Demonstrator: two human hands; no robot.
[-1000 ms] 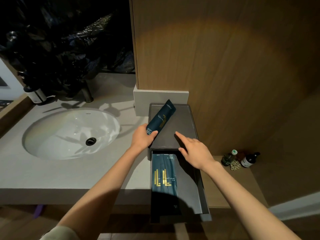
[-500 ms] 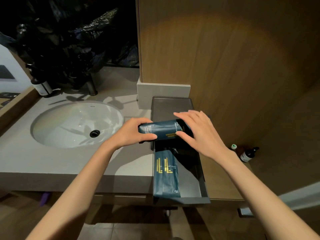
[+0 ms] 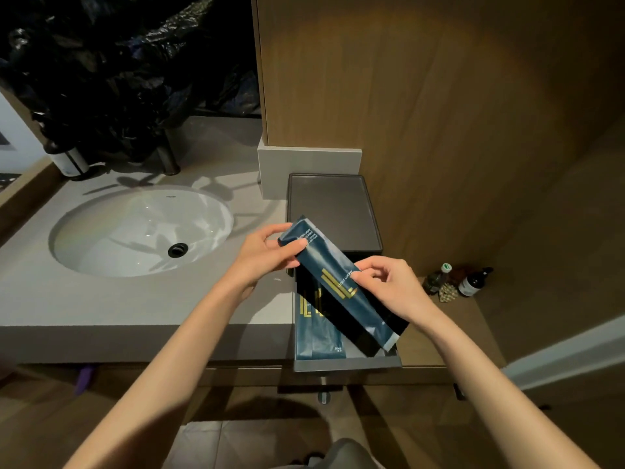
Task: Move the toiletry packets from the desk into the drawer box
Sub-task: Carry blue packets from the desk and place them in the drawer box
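Packets: one packet [image 3: 333, 265] in left hand [image 3: 267, 257], right hand [image 3: 389, 289]; second packet [image 3: 316, 333] in drawer [image 3: 348, 363].

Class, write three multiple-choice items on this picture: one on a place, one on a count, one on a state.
1. Where is the held packet? A inside a basket; B over the open drawer; C on a chair.
2. How many packets lie in the drawer? A one; B none; C three.
3. What grips the held packet? A one hand; B neither; C both hands.
Key: 1 B, it slants above the drawer; 2 A, one lying packet shows beneath; 3 C, left hand pinches its top, right hand its middle.
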